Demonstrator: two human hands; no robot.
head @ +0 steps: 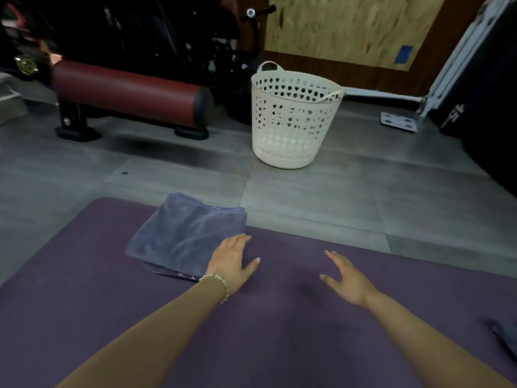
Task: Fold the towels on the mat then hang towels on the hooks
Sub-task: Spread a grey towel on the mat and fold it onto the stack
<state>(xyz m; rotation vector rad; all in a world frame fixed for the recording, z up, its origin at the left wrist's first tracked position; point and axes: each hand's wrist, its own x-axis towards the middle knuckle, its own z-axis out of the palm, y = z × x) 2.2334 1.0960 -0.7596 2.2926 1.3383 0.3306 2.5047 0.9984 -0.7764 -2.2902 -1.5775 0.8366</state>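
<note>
A blue-grey terry towel (184, 233), folded into a thick rectangular stack, is seen lying on the far left part of a dark purple foam mat (279, 331), close to the mat's far edge. The left hand (233, 261) is laid flat at the towel's near right corner, its fingers straight and held together and the thumb spread to the side; nothing is gripped. Whether the palm presses on the cloth or only meets its edge cannot be told. A beaded bracelet (221, 284) is worn on that wrist. The right hand (345, 278) is held over bare mat, well apart from the towel, with the fingers extended and relaxed and nothing held.

A piece of dark cloth (503, 340) is cut off by the frame's right edge, on the mat. Beyond the mat, a cream plastic laundry basket (291, 121) pierced with heart-shaped holes is stood upright on the grey tiled floor (335, 191). To its left, a dark red padded bench (131, 93) on black feet is placed. A chipboard panel (349, 26) is fixed to the wall behind.
</note>
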